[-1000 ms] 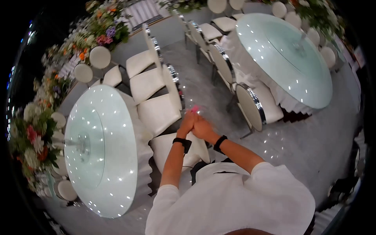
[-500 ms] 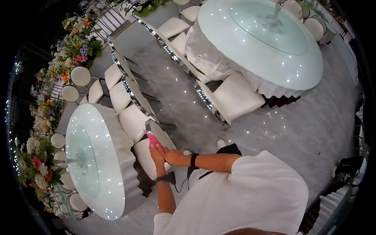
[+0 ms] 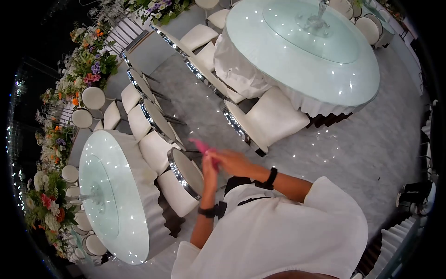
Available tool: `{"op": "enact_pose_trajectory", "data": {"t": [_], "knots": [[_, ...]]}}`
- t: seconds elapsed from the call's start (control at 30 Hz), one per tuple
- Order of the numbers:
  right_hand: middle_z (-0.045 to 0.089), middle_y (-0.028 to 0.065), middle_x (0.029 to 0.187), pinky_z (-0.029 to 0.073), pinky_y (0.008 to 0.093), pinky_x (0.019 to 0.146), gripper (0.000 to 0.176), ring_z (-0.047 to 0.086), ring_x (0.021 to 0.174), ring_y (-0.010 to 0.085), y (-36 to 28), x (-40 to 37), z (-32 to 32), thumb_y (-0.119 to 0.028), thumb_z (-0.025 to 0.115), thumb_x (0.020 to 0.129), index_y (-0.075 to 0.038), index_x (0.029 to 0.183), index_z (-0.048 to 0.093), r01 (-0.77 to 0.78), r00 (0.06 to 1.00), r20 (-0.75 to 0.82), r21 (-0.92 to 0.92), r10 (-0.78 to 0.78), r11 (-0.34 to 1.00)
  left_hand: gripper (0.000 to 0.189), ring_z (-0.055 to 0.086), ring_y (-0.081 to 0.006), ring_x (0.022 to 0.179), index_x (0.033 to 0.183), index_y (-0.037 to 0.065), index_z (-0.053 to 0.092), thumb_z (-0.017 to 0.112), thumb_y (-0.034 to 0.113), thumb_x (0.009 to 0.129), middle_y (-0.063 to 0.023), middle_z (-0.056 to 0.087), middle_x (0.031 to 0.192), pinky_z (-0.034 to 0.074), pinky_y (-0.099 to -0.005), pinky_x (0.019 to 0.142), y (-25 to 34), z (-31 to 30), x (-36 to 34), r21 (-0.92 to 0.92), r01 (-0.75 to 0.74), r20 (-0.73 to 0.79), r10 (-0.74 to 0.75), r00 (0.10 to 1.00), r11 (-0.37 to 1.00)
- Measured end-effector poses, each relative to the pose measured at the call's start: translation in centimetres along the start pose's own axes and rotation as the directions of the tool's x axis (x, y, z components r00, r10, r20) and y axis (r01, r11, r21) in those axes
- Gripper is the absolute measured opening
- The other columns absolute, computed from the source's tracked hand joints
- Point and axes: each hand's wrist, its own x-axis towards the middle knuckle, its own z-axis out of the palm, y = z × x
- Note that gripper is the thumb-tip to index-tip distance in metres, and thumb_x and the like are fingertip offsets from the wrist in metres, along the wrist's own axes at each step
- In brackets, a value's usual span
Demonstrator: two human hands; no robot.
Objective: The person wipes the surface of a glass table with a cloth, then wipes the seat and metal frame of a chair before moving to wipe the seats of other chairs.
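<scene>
Cool, moderate light is filling the room around me. Many small light sources are mirroring as white dots in the glass tops of the nearer bench (image 3: pixel 132 223) and the farther bench (image 3: pixel 260 46), and are glinting on the grey floor (image 3: pixel 334 158). Mirrored chair rims (image 3: pixel 238 127) are sparkling. The pink cloth (image 3: pixel 200 145) is looking soft-edged. Fisheye distortion is bowing everything; blackness is swallowing the corners, and bluish lights (image 3: pixel 18 83) are showing indistinctly far left.
</scene>
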Motion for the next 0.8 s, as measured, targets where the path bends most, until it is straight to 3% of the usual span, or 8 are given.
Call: {"op": "enact_pose_trajectory", "data": {"t": [0.07, 0.13, 0.2, 0.27, 0.3, 0.43, 0.67, 0.8], "knots": [[0.057, 0.0164, 0.102, 0.048, 0.0481, 0.074, 0.052, 0.058, 0.094, 0.0384, 1.4, -0.8, -1.7, -0.013, 0.061, 0.085, -0.013, 0.135, 0.047, -0.090, 0.988, -0.145, -0.213, 0.060, 0.973, 0.042, 0.058, -0.0131, 0.092, 0.127, 0.000, 0.056, 0.041, 0.032, 0.104, -0.0082, 0.061, 0.113, 0.048, -0.0284, 0.077, 2.2, 2.9, 2.3, -0.002, -0.083, 0.057, 0.083, 0.995, 0.997], [0.056, 0.0169, 0.101, 0.046, 0.0480, 0.072, 0.047, 0.056, 0.092, 0.0380, 2.1, -1.8, -3.6, -0.013, 0.062, 0.085, -0.011, 0.131, 0.050, -0.208, 0.974, -0.169, -0.397, 0.151, 0.894, 0.042, 0.057, -0.0160, 0.108, 0.132, -0.003, 0.053, 0.044, 0.027, 0.103, -0.0110, 0.062, 0.121, 0.044, -0.0291, 0.094, 2.1, 4.7, 4.4, 0.150, -0.050, 0.271, 0.007, 0.963, 0.987], [0.055, 0.0175, 0.099, 0.045, 0.0480, 0.071, 0.044, 0.054, 0.090, 0.0375, 3.1, -2.0, -5.1, -0.014, 0.062, 0.084, -0.008, 0.126, 0.053, -0.310, 0.950, -0.218, -0.586, 0.223, 0.749, 0.041, 0.055, -0.0223, 0.119, 0.134, -0.001, 0.052, 0.050, 0.021, 0.099, -0.0145, 0.058, 0.131, 0.042, -0.0319, 0.100, -0.5, 6.0, 7.1, 0.152, -0.055, 0.287, 0.009, 0.958, 0.987], [0.053, 0.0176, 0.100, 0.044, 0.0473, 0.069, 0.043, 0.052, 0.090, 0.0360, 5.5, -3.0, -3.7, -0.016, 0.064, 0.081, -0.004, 0.121, 0.055, -0.412, 0.909, -0.300, -0.562, 0.288, 0.717, 0.040, 0.047, -0.0312, 0.131, 0.133, 0.000, 0.054, 0.053, 0.017, 0.097, -0.0176, 0.052, 0.140, 0.035, -0.0374, 0.109, -2.0, 7.0, 9.5, 0.318, -0.567, 0.496, 0.377, 0.782, 0.760], [0.052, 0.0171, 0.103, 0.043, 0.0476, 0.069, 0.050, 0.052, 0.092, 0.0353, 6.8, -3.1, -2.9, -0.021, 0.066, 0.078, -0.001, 0.121, 0.053, -0.404, 0.915, -0.265, -0.624, 0.306, 0.669, 0.039, 0.039, -0.0361, 0.137, 0.131, 0.001, 0.056, 0.051, 0.018, 0.096, -0.0191, 0.050, 0.142, 0.026, -0.0481, 0.114, -1.6, 7.4, 10.1, 0.382, -0.608, 0.584, 0.328, 0.743, 0.696], [0.050, 0.0183, 0.119, 0.042, 0.0503, 0.077, 0.064, 0.052, 0.103, 0.0364, 8.0, 0.3, -1.9, -0.025, 0.066, 0.076, 0.005, 0.130, 0.047, -0.421, 0.907, -0.296, -0.677, 0.301, 0.603, 0.037, 0.039, -0.0321, 0.138, 0.127, 0.004, 0.059, 0.045, 0.023, 0.098, -0.0139, 0.049, 0.144, 0.020, -0.0610, 0.112, -1.5, 7.3, 13.3, 0.484, -0.703, 0.609, 0.376, 0.698, 0.522], [0.055, 0.0195, 0.115, 0.044, 0.0496, 0.081, 0.056, 0.055, 0.103, 0.0352, 11.0, 8.0, -1.4, -0.026, 0.065, 0.075, 0.005, 0.121, 0.051, -0.484, 0.868, -0.302, -0.690, 0.394, 0.537, 0.036, 0.039, -0.0323, 0.138, 0.128, 0.012, 0.057, 0.040, 0.027, 0.100, -0.0069, 0.047, 0.146, 0.023, -0.0661, 0.109, -4.1, 6.0, 21.6, 0.603, -0.667, 0.570, 0.349, 0.744, 0.438], [0.059, 0.0197, 0.108, 0.046, 0.0518, 0.081, 0.051, 0.060, 0.099, 0.0359, 12.5, 12.1, -1.3, -0.028, 0.061, 0.078, 0.003, 0.118, 0.052, -0.601, 0.786, -0.300, -0.577, 0.541, 0.553, 0.045, 0.036, -0.0299, 0.141, 0.128, 0.012, 0.057, 0.031, 0.036, 0.101, -0.0079, 0.045, 0.148, 0.015, -0.0682, 0.111, -4.4, 5.0, 26.1, 0.629, -0.509, 0.583, 0.077, 0.809, 0.588]]}}
